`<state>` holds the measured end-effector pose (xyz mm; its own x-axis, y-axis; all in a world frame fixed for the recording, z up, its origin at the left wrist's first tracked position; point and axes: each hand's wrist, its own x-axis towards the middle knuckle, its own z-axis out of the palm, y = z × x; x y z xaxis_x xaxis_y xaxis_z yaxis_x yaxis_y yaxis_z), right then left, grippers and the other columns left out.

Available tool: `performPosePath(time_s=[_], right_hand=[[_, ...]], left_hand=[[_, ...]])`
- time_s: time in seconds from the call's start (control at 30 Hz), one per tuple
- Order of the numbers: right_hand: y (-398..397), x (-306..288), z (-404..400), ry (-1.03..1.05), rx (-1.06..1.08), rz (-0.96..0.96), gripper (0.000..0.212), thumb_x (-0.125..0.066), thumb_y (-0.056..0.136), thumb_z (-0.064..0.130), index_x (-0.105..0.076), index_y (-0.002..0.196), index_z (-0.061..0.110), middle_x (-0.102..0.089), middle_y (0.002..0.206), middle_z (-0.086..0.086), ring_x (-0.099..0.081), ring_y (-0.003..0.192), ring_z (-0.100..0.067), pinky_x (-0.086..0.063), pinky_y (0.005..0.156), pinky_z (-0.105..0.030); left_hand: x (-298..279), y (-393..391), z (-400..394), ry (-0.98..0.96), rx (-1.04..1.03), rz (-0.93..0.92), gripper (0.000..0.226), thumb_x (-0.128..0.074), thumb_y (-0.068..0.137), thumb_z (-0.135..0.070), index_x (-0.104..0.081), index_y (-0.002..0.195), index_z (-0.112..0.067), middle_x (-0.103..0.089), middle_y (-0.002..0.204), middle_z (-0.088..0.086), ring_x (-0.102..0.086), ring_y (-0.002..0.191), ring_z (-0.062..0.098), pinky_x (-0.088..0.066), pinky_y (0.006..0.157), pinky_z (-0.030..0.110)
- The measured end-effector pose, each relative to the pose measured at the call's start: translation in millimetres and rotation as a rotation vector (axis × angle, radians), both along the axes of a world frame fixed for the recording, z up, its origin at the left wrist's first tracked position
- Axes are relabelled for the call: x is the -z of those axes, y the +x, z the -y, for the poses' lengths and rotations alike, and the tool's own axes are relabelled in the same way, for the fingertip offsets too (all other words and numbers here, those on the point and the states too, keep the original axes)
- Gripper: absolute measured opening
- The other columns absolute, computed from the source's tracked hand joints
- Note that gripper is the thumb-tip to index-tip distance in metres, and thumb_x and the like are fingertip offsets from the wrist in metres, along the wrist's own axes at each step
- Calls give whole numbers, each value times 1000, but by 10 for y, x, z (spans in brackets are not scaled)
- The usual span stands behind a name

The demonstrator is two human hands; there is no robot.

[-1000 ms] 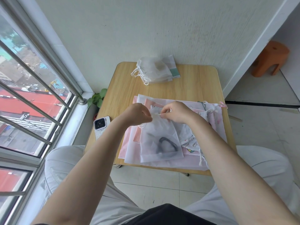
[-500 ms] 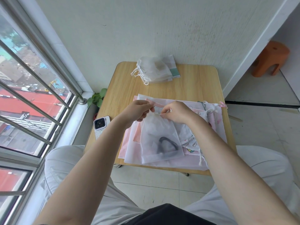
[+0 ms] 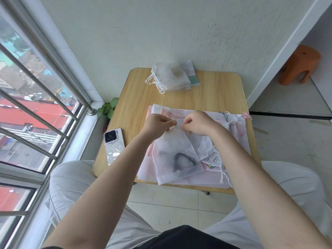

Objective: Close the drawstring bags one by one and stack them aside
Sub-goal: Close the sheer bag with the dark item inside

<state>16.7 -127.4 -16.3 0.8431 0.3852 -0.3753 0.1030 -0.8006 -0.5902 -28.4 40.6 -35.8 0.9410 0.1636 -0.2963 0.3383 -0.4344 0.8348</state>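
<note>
Both hands pinch the gathered mouth of a translucent white drawstring bag (image 3: 175, 155): the left hand (image 3: 158, 124) grips its left side with curled fingers, the right hand (image 3: 196, 124) grips its right side, and the two sit close together with the puckered top between them. Beneath them, the wooden table (image 3: 212, 90) stands against the wall. On its near half a spread pile of pink and white bags (image 3: 235, 146) lies flat, and the held bag rests on top of that pile, a dark looped item showing through its fabric. At the table's far edge a stack of closed bags (image 3: 170, 77) lies with the strings trailing left. Beside the pile, on the left near edge, a phone (image 3: 113, 146) lies camera-up.
</note>
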Motion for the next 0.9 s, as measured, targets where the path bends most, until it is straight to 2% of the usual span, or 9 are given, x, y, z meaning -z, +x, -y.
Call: performPosePath(time_s=[0.2,0.23,0.3,0.37,0.47,0.57,0.67,0.8,0.9], right_hand=[[11,-125,-36,506,181,-160,17,-63,91,23,-73,90,10,-67,77,1,-52,64,-11,-42,62,-23],[5,-127,-57,592,213,-163,17,-64,91,26,-73,98,12,-67,83,2,-55,68,-10,-43,65,-23],[8,-108,-84,723,271,-137,22,-63,92,26,-70,113,25,-67,99,6,-62,79,-9,-48,71,-21],[8,-61,-80,716,294,-50,31,-56,93,14,-67,118,30,-64,114,7,-65,88,-9,-51,75,-19],[-17,41,-52,571,263,8,31,-52,89,-1,-72,101,19,-71,104,4,-67,90,-10,-53,84,-22],[-78,126,-57,560,210,-46,12,-69,84,4,-75,91,11,-75,89,0,-70,90,-11,-53,87,-22],[-88,206,-85,540,182,27,5,-78,80,14,-74,83,15,-75,84,2,-70,83,-10,-54,82,-22],[-68,235,-100,387,72,134,10,-66,87,6,-67,85,16,-69,80,1,-61,70,-9,-50,74,-25],[-44,208,-56,335,-12,111,15,-56,93,6,-59,85,19,-63,81,-3,-61,75,-17,-50,79,-34]], left_hand=[[-41,8,50,160,263,8,44,-66,89,-24,-43,54,-10,-32,51,-6,-27,46,8,-24,47,22],[-35,15,48,161,253,12,38,-66,90,-26,-54,57,-10,-39,53,-7,-30,46,7,-26,45,19],[-43,25,47,121,237,6,23,-61,94,-26,-75,83,-11,-54,64,-5,-40,52,7,-31,46,14],[-48,33,31,62,217,-13,24,-56,97,-25,-77,95,-13,-58,69,-5,-42,55,9,-34,52,16],[-61,45,-16,-60,177,-48,27,-53,99,-23,-76,98,-9,-58,69,-4,-41,53,7,-35,54,16],[-101,45,-44,-148,150,-90,28,-52,99,-22,-72,92,-4,-58,68,-2,-40,51,8,-31,47,15],[-121,41,-41,-169,131,-139,25,-50,95,-19,-68,83,-5,-62,70,1,-42,51,12,-29,50,22],[-108,29,-39,-159,137,-145,27,-52,93,-19,-69,73,-11,-64,69,-1,-43,50,10,-29,50,21],[-72,26,-48,-159,142,-108,26,-55,93,-19,-69,74,-9,-63,63,-5,-42,48,8,-29,49,20]])
